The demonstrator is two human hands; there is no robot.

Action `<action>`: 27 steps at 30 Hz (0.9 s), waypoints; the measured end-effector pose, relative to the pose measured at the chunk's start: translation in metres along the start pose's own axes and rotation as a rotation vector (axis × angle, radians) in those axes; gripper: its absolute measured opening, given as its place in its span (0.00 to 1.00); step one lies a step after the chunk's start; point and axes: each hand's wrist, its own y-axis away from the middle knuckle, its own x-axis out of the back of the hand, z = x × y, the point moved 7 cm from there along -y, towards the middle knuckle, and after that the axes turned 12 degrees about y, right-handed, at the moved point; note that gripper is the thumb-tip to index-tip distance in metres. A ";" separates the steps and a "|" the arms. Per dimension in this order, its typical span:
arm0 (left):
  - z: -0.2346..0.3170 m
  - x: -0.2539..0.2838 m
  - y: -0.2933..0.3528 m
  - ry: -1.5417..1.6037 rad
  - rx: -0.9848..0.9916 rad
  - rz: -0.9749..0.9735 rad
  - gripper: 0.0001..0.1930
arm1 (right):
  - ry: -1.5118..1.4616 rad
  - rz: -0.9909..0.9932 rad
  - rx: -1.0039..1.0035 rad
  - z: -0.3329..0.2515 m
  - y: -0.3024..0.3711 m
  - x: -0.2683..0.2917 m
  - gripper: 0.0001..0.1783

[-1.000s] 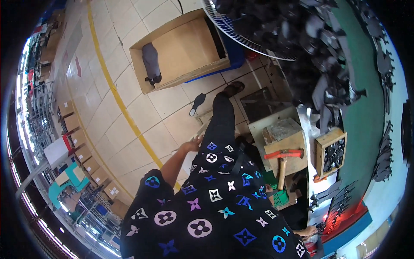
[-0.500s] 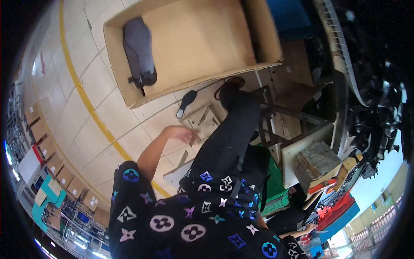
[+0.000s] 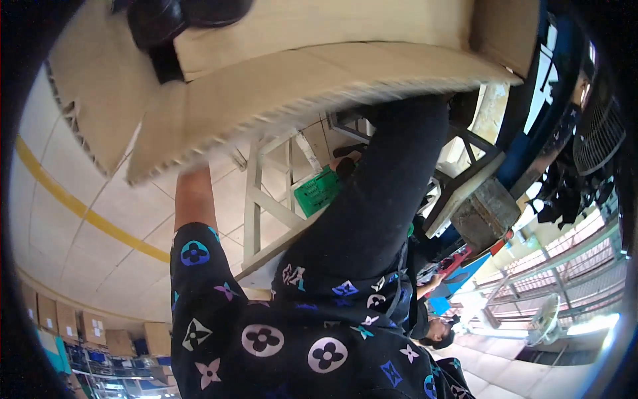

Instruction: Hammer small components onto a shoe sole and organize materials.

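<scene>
A large cardboard box (image 3: 299,76) fills the upper part of the head view, with its near flap slanting across above my lap. My left forearm (image 3: 195,199) reaches up to the flap's lower edge, and the box hides the hand and its fingers. Whether that hand grips the cardboard cannot be seen. Inside the box, at the upper left, lie dark, smooth, round-ended pieces (image 3: 156,23), cut off by the picture's edge. My right hand is out of the picture.
Below the box stand a pale metal frame (image 3: 252,206) and a green plastic crate (image 3: 318,193). A worn block (image 3: 485,213) rests on a stand at the right, near a fan (image 3: 600,136). A co-worker (image 3: 435,332) is at the lower right.
The box now appears much closer and lower, covering more of the view. My left hand, earlier bare above the floor, has gone behind the flap. The dark insole-shaped piece on the floor is out of sight.
</scene>
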 end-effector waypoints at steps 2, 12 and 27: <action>0.008 -0.014 0.033 0.028 -0.010 0.073 0.21 | 0.021 -0.024 0.011 -0.005 -0.007 0.000 0.18; 0.055 -0.012 0.067 0.085 -0.081 0.359 0.20 | 0.056 -0.049 0.055 -0.035 -0.078 -0.004 0.18; 0.104 -0.020 0.127 0.059 -0.240 0.836 0.20 | -0.021 -0.095 0.180 -0.114 -0.191 -0.040 0.17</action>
